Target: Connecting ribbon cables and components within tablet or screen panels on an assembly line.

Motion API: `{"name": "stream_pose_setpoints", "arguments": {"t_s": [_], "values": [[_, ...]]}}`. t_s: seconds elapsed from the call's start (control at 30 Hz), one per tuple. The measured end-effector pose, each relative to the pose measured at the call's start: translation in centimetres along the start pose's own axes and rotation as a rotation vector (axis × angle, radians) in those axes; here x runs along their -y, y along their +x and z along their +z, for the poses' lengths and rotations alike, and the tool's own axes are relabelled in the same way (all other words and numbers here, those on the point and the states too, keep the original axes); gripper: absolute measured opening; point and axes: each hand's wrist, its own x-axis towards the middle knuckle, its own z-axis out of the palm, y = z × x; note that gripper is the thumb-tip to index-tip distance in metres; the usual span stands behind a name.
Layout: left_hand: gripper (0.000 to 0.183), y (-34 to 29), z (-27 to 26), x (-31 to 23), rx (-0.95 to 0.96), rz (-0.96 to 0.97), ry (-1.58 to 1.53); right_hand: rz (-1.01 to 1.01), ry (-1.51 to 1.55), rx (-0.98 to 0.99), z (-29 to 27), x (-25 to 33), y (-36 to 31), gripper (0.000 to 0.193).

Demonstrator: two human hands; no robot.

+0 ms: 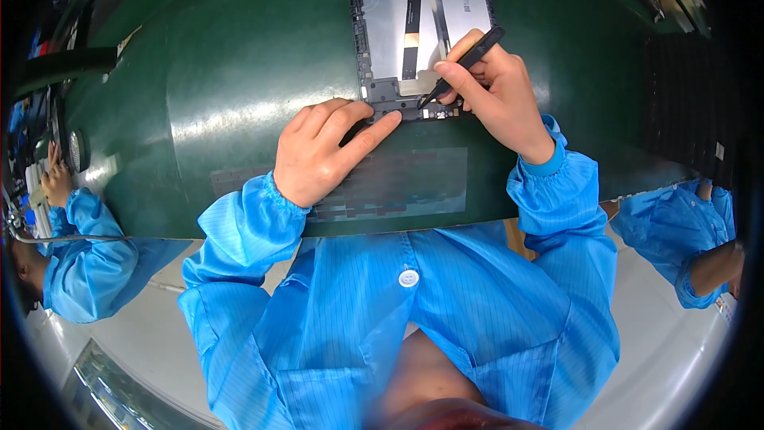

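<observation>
A tablet frame with a silvery inner plate and a black border lies on the green mat at the top middle. Along its lower border run small dark parts and connectors. My left hand rests at the frame's lower left corner, fingers apart, its fingertips and thumb touching the edge. Between the fingers of my right hand is a pair of black tweezers, closed in a pinch. The tweezers' tip points down onto the lower border. A black flat cable and a thin dark strip run lengthwise over the plate.
The green mat covers the table. A clear rectangular sheet lies near its front edge. Black stacked material stands at the right. Co-workers' blue sleeves show at the left and right.
</observation>
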Motion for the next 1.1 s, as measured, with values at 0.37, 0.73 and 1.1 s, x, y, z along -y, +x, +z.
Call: {"name": "stream_pose_setpoints", "arguments": {"t_s": [0.37, 0.73, 1.1], "values": [[0.053, 0.8, -1.7, 1.5, 0.084, 0.007, 0.017, 0.012, 0.032, -0.107, 2.2, -0.1, 0.9, 0.012], [0.056, -0.3, -1.4, 3.8, 0.017, 0.027, 0.012, -0.071, 0.553, -0.193, 5.5, -4.6, 6.0, 0.019], [0.047, 6.9, 2.1, 20.3, -0.178, -0.225, 0.363, -0.216, 0.572, -0.444, 3.3, -5.2, 13.6, 0.027]]}}
